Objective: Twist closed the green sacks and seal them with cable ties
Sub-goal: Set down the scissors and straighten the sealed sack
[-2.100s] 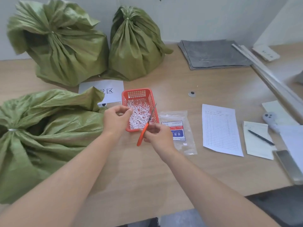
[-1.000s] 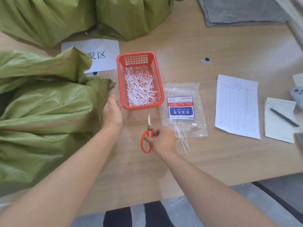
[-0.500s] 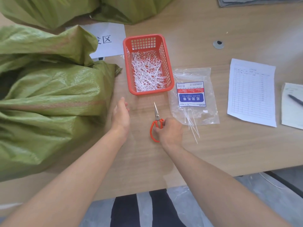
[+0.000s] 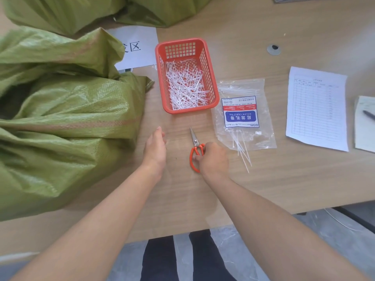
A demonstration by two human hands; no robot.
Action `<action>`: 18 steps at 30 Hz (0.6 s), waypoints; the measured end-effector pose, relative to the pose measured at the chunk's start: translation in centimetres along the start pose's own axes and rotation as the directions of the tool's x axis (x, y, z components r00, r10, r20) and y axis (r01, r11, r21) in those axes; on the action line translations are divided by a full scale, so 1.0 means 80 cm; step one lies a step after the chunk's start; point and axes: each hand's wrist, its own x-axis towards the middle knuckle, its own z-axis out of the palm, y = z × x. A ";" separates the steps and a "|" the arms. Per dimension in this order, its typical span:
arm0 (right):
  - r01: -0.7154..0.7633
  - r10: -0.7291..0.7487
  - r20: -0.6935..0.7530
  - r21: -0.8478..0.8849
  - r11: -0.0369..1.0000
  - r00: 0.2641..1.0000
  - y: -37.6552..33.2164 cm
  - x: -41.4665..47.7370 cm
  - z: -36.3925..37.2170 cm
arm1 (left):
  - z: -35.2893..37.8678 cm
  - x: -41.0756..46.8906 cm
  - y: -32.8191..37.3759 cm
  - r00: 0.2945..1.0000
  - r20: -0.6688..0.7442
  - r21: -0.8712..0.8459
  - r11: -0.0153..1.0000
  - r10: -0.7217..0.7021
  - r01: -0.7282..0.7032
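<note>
"NYLON CABLE TIE" on bag label (image 4: 240,116)

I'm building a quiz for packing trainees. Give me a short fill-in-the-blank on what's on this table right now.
1. The right hand rests on the orange handles of the ____, which lie on the table.
2. The cut white tie ends lie inside the red ____.
3. The clear bag of nylon cable ties lies to the ____ of the basket, as seen by the camera.
4. The left hand is open and holds ____.

Missing words: scissors; basket; right; nothing
</note>
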 end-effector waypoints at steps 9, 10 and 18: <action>-0.128 0.106 0.106 0.229 0.965 0.989 -0.031 -0.020 -0.059 | -0.008 -0.051 0.042 0.995 0.050 0.010 0.996 0.085 -0.086; -0.147 0.111 0.139 0.275 0.950 0.984 -0.038 -0.024 -0.071 | -0.010 -0.059 0.049 0.993 0.057 0.004 0.995 0.100 -0.100; -0.026 -0.033 0.104 0.522 0.853 0.994 -0.089 -0.080 -0.174 | -0.020 -0.134 0.107 0.972 0.052 -0.062 0.972 0.229 -0.226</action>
